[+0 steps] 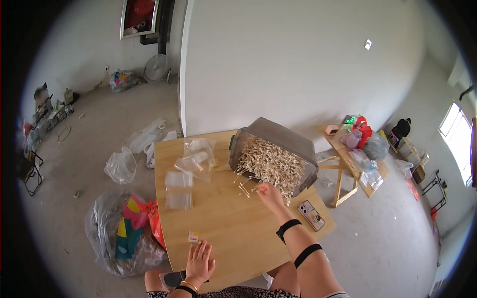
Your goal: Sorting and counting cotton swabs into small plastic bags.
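A grey translucent plastic bin (271, 128) lies tipped on its side on the wooden table (226, 218), its mouth toward me. Heaped inside it are a great many cotton swabs (271, 161), some spilling over the rim onto the tabletop. At the near edge of the heap, my right hand (272, 195) has its fingers closed on cotton swabs; its fingertips are partly hidden. My left hand (199, 263) rests flat at the table's front edge with fingers stretched out, holding nothing. Just beyond its fingertips is a small yellow-and-white packet (193, 237).
Clear plastic bags (179, 190) and a larger clear bag (198, 158) lie on the table's left. A phone (311, 215) sits right of my right forearm. A big filled bag (119, 238) stands on the floor at left. Another table (370, 174) with bags is at right.
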`<control>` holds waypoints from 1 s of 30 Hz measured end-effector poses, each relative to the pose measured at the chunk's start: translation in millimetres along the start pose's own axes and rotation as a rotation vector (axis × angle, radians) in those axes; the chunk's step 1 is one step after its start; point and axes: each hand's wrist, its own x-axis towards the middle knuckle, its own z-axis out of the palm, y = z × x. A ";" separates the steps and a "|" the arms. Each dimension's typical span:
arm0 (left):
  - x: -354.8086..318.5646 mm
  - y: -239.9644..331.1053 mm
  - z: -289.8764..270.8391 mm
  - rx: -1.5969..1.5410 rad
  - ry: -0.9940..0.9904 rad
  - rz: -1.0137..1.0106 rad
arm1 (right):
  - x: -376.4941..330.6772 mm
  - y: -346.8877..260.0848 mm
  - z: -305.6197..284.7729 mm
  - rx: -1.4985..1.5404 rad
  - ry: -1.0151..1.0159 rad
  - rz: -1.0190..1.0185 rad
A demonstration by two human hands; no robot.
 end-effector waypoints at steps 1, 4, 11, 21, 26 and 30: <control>-2.0 -2.3 -2.1 0.008 -0.007 -0.016 | 14.1 -9.4 8.4 -0.198 -0.001 -0.001; -6.1 -6.1 -7.8 0.004 -0.020 -0.032 | 49.0 -39.0 29.7 -0.544 -0.031 -0.086; 4.8 -0.2 -8.9 -0.047 -0.054 -0.025 | 131.5 -13.9 73.0 -1.005 -0.009 -0.455; 3.2 -2.5 -11.8 -0.022 -0.086 -0.040 | 137.4 -12.8 78.6 -0.955 -0.104 -0.478; 2.9 -4.4 -6.7 -0.006 -0.077 -0.025 | 96.7 2.7 71.4 -0.906 -0.090 -0.555; -0.3 -5.9 -5.6 0.012 -0.067 -0.040 | 55.5 5.7 77.2 -0.919 -0.152 -0.529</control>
